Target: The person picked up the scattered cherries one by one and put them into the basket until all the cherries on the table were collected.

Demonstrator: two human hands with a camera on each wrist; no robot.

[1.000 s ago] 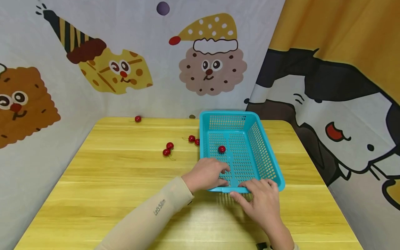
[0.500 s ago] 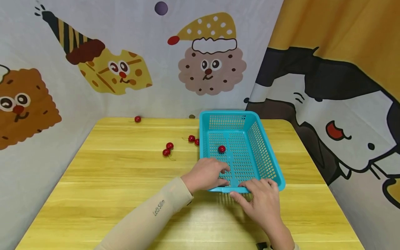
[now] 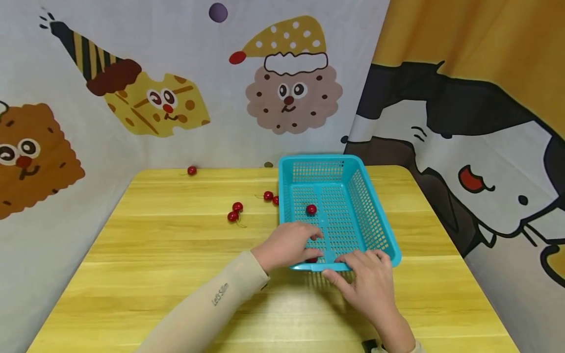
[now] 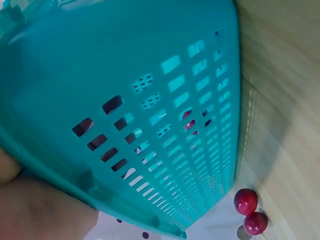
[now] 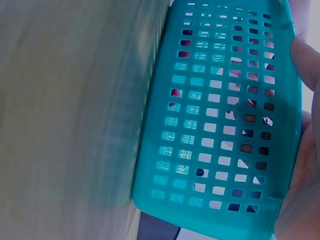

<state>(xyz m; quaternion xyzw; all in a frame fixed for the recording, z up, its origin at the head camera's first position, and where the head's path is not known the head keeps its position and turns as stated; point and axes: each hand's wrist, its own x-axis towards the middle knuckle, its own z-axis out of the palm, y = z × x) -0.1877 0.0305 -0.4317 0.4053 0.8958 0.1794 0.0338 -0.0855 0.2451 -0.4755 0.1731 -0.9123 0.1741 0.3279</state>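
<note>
A turquoise plastic basket (image 3: 358, 215) with perforated walls stands on the table. My left hand (image 3: 291, 245) reaches over its left rim, fingers bent loosely down inside and the thumb apart from them. Just under that thumb a bit of a red cherry (image 3: 312, 259) shows in the basket; the rest is hidden. Another cherry (image 3: 311, 210) lies on the basket floor ahead of the fingers. My right hand (image 3: 368, 282) holds the near rim, with fingers over the inside and thumb outside. From the right wrist, the thumb (image 5: 306, 60) shows against the basket's outer wall.
Left of the basket lie two cherries side by side (image 3: 235, 212) and another pair (image 3: 268, 196) close to its left wall. One more cherry (image 3: 192, 170) sits at the wooden table's (image 3: 154, 255) back edge, before a printed cloth (image 3: 190, 39).
The head view has shifted slightly, moving the scene a little left. Part of a red cherry now shows under my left thumb. Both hands keep nearly the same place at the basket.
</note>
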